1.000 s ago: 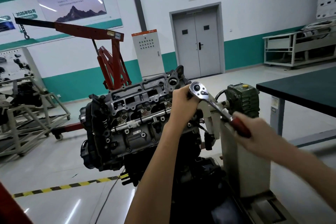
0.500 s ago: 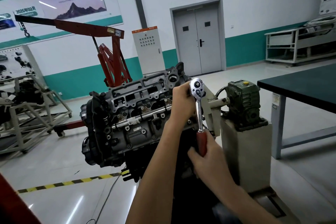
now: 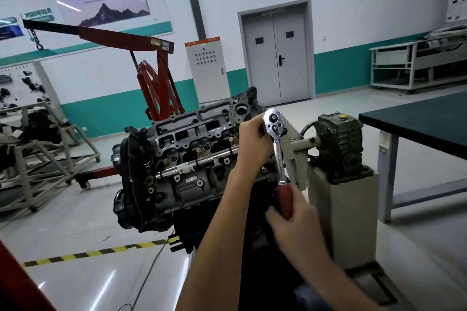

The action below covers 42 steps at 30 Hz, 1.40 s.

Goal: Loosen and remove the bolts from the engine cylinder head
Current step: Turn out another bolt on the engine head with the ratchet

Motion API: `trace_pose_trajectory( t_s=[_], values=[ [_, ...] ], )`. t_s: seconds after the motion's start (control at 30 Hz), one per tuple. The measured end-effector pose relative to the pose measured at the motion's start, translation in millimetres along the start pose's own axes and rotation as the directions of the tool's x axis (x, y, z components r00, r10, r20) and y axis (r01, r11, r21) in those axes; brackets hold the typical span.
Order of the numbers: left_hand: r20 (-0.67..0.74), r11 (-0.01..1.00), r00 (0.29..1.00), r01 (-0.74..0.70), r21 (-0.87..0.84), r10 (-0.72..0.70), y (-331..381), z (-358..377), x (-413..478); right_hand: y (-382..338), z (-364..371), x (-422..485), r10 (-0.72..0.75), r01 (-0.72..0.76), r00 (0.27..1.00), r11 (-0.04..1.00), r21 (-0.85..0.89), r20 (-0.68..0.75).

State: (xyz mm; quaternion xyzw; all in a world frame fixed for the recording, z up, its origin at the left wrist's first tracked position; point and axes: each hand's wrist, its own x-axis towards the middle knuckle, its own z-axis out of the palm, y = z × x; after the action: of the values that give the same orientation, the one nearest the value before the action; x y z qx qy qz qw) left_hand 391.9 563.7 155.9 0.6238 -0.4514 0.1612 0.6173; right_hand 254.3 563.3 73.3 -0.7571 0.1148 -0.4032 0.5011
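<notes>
An engine with its grey cylinder head [image 3: 192, 144] facing me sits tilted on a stand. A chrome ratchet wrench [image 3: 278, 149] with a red handle points down from the head's right end. My left hand [image 3: 252, 141] is curled around the ratchet's head and the socket under it, hiding the bolt. My right hand [image 3: 295, 219] grips the red handle at its lower end. Several small bolts show across the head's face.
A green gearbox [image 3: 341, 144] on a beige pedestal [image 3: 348, 214] carries the engine at the right. A dark-topped table [image 3: 417, 121] stands further right. A red engine hoist [image 3: 156, 88] is behind, and a grey frame stand [image 3: 38, 159] at left. Yellow-black tape [image 3: 96, 251] crosses the floor.
My right hand has swung the ratchet handle from pointing right and down to hanging nearly straight down. My left hand stays on the ratchet head.
</notes>
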Motion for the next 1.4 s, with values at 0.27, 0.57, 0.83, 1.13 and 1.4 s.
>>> trace_pose_trajectory(
  t_s=[0.27, 0.57, 0.83, 1.13, 1.4],
  values=[
    [0.04, 1.0, 0.999, 0.016, 0.027, -0.017, 2, -3, 3, 9, -58, 30, -0.112, 0.171, 0.959, 0.962, -0.215, 0.26],
    [0.049, 0.999, 0.999, -0.018, 0.043, 0.016, 1, 1, 2, 13, -73, 38, -0.133, 0.187, 0.977, 0.914, -0.361, 0.167],
    [0.037, 0.998, 0.999, -0.042, 0.052, 0.041, 0, 1, 4, -2, 9, -1, 0.003, -0.005, 0.999, 0.998, 0.061, 0.043],
    [0.059, 0.999, 0.998, -0.006, 0.046, 0.003, 7, 2, 3, 1, -116, 74, -0.193, 0.357, 0.915, 0.797, -0.488, 0.354],
    [0.034, 0.999, 0.999, -0.041, -0.003, 0.041, 3, 0, 2, -10, 22, -7, 0.037, -0.035, 0.999, 0.99, 0.133, -0.007]
  ],
)
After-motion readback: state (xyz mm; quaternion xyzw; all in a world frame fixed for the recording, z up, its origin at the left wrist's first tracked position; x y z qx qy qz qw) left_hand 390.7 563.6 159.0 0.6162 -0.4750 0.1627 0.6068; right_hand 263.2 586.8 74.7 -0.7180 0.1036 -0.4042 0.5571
